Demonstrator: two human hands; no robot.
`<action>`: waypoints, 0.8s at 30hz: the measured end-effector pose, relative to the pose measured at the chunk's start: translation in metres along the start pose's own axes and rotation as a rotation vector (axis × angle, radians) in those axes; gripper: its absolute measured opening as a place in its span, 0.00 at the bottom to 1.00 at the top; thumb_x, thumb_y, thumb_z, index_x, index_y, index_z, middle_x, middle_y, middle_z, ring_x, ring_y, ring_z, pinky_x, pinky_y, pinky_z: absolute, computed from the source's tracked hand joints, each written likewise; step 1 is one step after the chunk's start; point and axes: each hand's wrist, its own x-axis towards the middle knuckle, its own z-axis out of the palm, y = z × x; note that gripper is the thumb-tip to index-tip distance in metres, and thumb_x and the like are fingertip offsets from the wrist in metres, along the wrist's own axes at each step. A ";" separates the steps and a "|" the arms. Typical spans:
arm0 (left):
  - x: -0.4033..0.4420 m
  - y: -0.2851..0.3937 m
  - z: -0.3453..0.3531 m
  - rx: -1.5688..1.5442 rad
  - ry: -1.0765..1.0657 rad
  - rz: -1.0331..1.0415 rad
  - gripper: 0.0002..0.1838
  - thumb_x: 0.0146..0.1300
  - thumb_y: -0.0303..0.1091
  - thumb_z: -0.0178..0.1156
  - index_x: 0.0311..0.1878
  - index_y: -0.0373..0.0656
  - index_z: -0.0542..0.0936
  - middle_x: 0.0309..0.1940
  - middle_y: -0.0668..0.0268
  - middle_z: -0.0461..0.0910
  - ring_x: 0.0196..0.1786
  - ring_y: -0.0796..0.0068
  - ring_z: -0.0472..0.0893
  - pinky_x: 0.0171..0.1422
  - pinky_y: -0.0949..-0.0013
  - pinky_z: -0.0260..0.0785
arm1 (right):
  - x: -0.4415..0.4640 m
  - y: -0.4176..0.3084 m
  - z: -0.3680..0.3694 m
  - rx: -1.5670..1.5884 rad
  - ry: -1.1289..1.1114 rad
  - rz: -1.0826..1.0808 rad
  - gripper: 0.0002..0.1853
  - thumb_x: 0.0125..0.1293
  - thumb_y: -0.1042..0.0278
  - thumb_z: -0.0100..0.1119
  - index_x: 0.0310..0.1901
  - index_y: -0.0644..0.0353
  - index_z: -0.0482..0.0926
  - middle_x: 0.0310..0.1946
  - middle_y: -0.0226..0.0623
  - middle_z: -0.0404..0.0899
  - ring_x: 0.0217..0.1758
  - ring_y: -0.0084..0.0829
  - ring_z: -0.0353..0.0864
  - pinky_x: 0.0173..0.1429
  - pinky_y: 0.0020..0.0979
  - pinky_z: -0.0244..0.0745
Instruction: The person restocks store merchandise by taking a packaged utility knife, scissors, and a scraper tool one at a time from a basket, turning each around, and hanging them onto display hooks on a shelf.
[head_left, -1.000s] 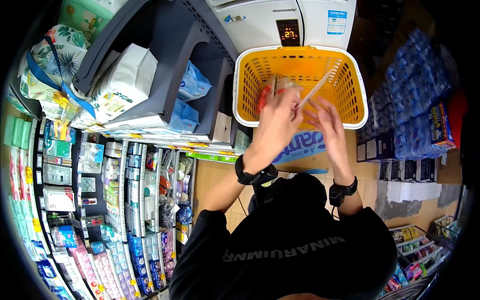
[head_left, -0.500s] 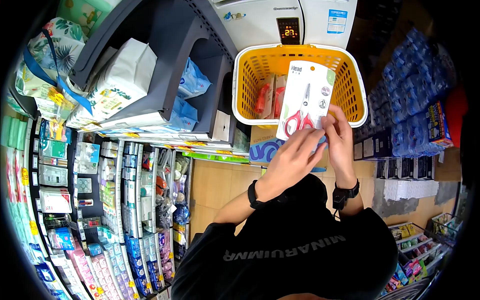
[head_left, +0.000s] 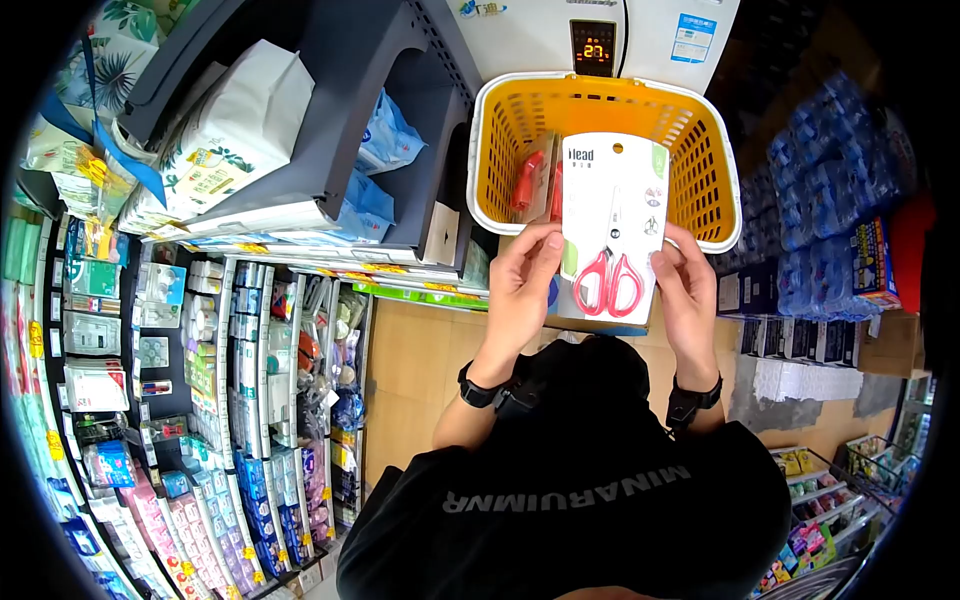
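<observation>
A pair of red-handled scissors [head_left: 608, 284] on a white backing card [head_left: 590, 200] is held up in front of me, handles toward my body. My left hand [head_left: 522, 290] pinches at the card's left edge, thumb and fingers close together. On the opposite edge my right hand [head_left: 690, 290] grips the card between thumb and fingers. Behind the card stands a yellow shopping basket [head_left: 700, 150] with a white rim. Inside it lie packs with red items [head_left: 527, 182], partly hidden by the card.
A white appliance [head_left: 520, 40] with a lit display stands behind the basket. To the left is a grey shelf unit [head_left: 400, 75] with tissue packs, above rows of stocked shelves [head_left: 210, 400]. Bundled bottles [head_left: 830, 170] are stacked at the right.
My left hand has moved from the front of the card to its left edge. The card has turned more upright and shifted slightly down, and the scissors' handles are uncovered.
</observation>
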 end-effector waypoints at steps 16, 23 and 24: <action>-0.001 0.004 0.008 0.030 -0.087 -0.038 0.13 0.73 0.32 0.61 0.54 0.34 0.79 0.43 0.70 0.80 0.47 0.84 0.77 0.53 0.77 0.70 | 0.003 0.004 0.008 -0.286 -0.050 -0.193 0.28 0.66 0.78 0.64 0.66 0.63 0.66 0.70 0.45 0.60 0.70 0.35 0.68 0.68 0.34 0.70; -0.004 0.010 0.022 -0.015 -0.224 -0.022 0.13 0.72 0.29 0.61 0.55 0.33 0.78 0.47 0.65 0.81 0.50 0.81 0.78 0.54 0.75 0.76 | -0.002 0.010 0.013 -0.116 -0.099 -0.049 0.40 0.59 0.75 0.72 0.69 0.61 0.58 0.69 0.47 0.61 0.74 0.39 0.62 0.75 0.42 0.60; -0.004 0.008 0.022 -0.015 -0.226 -0.022 0.13 0.72 0.29 0.61 0.55 0.33 0.78 0.47 0.65 0.81 0.50 0.81 0.78 0.54 0.75 0.76 | -0.001 0.011 0.013 -0.116 -0.097 -0.049 0.40 0.59 0.75 0.72 0.69 0.61 0.58 0.69 0.47 0.61 0.74 0.39 0.62 0.75 0.42 0.60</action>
